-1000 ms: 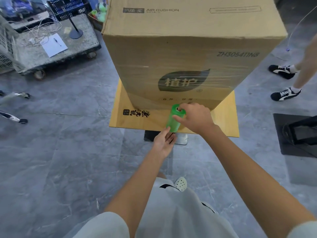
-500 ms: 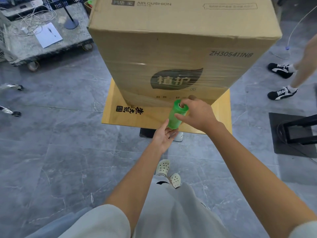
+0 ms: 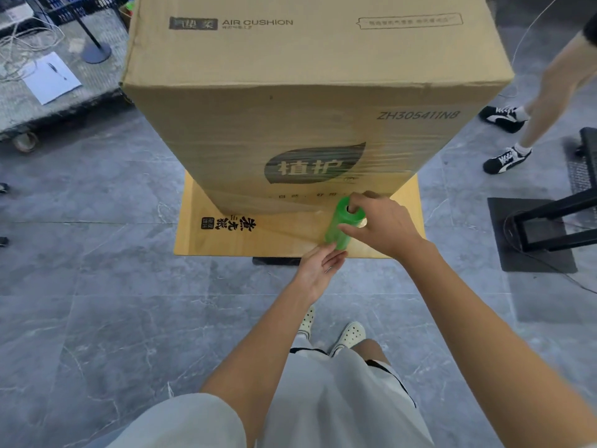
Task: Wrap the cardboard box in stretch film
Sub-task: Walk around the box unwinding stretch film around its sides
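While the left hand, fingers loosely straight, props the lower end of the green film roll, the right hand clamps its top, over the near edge of the yellow board carrying the tall cardboard box. Bands of clear film circle the box's lower part. A cart stands far left, someone's sneakers far right.

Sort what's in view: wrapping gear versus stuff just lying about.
Job: box, roll, film on the box, board under it, left hand, right hand.
Lying about: cart, paper, cables, mat.
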